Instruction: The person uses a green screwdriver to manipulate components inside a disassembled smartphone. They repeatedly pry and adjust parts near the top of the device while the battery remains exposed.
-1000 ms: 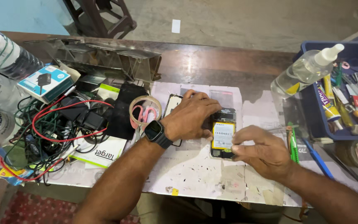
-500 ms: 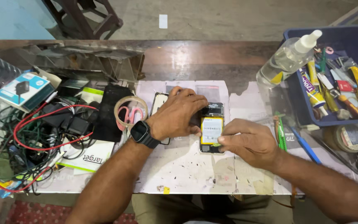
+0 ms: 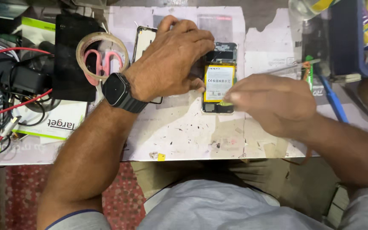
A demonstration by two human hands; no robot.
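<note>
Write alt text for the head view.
Two bare hands work on an opened phone on a paper-covered bench: the left hand steadies it, the right hand touches its yellow-edged battery. Tape roll and cables lie left.

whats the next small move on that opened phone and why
Probably lift gently at the battery's lower edge with the right hand, since its fingertips already sit at the bottom of the yellow-edged battery while the left hand pins the opened phone against the paper-covered table.

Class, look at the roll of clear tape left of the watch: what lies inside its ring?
Inside the tape roll lie pink-handled scissors, their finger loops plainly visible. The blades are hidden where they pass under the roll and the left hand.
</note>
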